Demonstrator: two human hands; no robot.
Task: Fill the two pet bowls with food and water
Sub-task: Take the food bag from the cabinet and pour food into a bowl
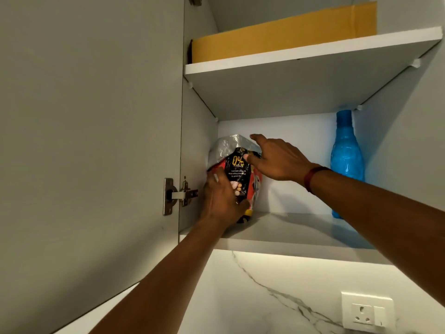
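Note:
A pet food bag (237, 169), black and red with a folded silver top, stands at the left end of the lower cabinet shelf (289, 233). My left hand (220, 201) wraps around its lower left side. My right hand (277, 160) rests on its upper right edge, with the thumb on the front and the fingers spread over the top. A blue plastic water bottle (346, 162) stands upright at the right end of the same shelf. No pet bowls are in view.
The cabinet door (91, 141) hangs open at the left, its hinge (179, 195) just beside my left hand. A cardboard box (289, 34) lies on the upper shelf. Below the cabinet is a marble wall with a socket (367, 312).

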